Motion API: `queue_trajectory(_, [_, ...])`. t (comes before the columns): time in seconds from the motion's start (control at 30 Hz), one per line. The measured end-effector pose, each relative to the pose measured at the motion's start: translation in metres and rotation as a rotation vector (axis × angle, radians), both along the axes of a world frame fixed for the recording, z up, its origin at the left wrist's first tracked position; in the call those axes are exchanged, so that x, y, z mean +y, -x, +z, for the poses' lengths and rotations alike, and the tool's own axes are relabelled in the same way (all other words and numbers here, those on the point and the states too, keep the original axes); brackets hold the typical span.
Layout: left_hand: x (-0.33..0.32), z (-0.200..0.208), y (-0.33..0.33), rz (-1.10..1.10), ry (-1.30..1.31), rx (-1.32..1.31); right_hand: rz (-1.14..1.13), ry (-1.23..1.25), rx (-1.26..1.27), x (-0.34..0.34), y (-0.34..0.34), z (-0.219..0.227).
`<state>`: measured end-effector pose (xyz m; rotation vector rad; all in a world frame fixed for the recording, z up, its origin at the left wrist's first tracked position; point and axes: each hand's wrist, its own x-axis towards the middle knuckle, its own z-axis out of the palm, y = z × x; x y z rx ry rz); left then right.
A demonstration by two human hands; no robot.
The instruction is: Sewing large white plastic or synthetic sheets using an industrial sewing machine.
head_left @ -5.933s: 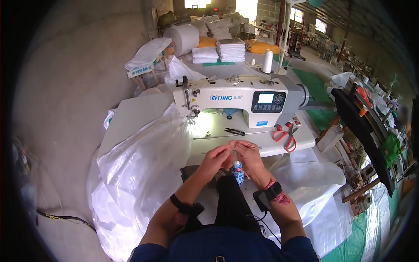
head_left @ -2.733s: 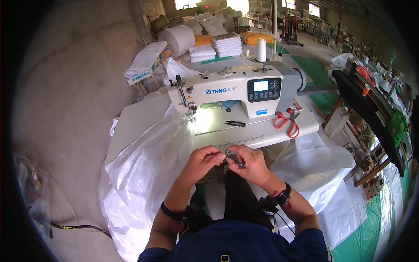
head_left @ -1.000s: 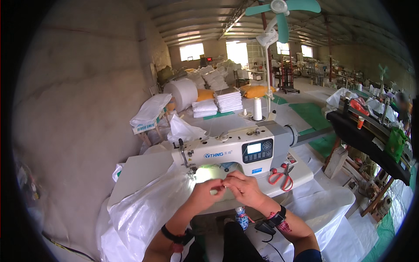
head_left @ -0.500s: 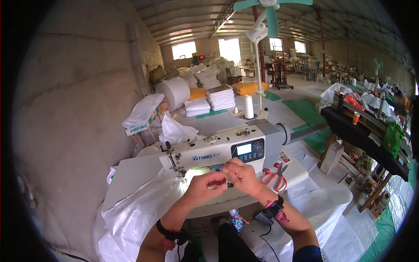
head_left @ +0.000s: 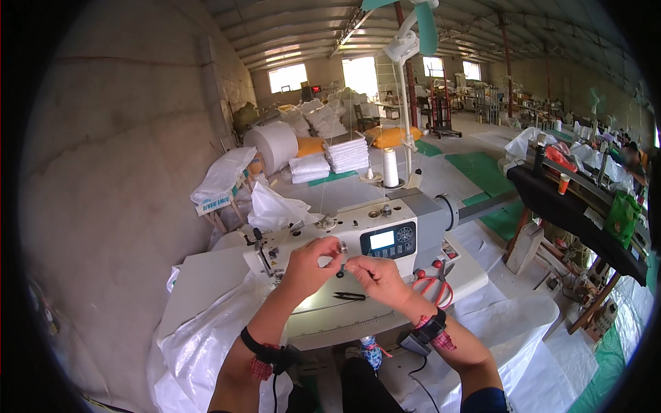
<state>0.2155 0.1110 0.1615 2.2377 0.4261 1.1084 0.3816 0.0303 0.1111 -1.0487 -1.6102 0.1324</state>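
Fingers of the left hand grip a small, rounded, shiny metal piece; the right hand pinches, contents unclear.

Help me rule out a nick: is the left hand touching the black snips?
Apart. The head view shows bright table between the left hand and the black snips lying on it.

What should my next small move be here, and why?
Perhaps hold the small metal part steady in your left hand and draw your right hand gently downward: the left grips the part, and the right looks pinched close beneath it, though anything it pinches is too small to tell.
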Motion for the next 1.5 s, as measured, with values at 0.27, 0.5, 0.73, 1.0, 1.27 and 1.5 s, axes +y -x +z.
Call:
queue_trajectory(0.27, [0.005,-0.010,0.000,-0.248,0.435,-0.035,-0.074,-0.057,-0.064,0.021,-0.011,-0.005])
queue_trajectory(0.5, [0.022,-0.022,-0.012,-0.112,0.132,0.131,-0.097,-0.057,-0.068,0.047,-0.021,0.010])
queue_trajectory(0.73, [0.101,0.004,-0.025,0.435,-0.602,0.236,-0.168,-0.052,-0.167,0.083,-0.023,0.022])
queue_trajectory(1.0, [0.124,-0.008,-0.028,0.217,-0.421,0.225,-0.383,0.066,-0.551,0.105,-0.039,0.029])
queue_trajectory(1.27, [0.132,-0.027,-0.035,0.302,-0.546,0.243,-0.432,0.181,-0.659,0.105,-0.034,0.039])
queue_trajectory(1.5, [0.118,-0.036,-0.037,0.322,-0.591,0.236,-0.288,0.363,-0.532,0.121,-0.042,0.048])
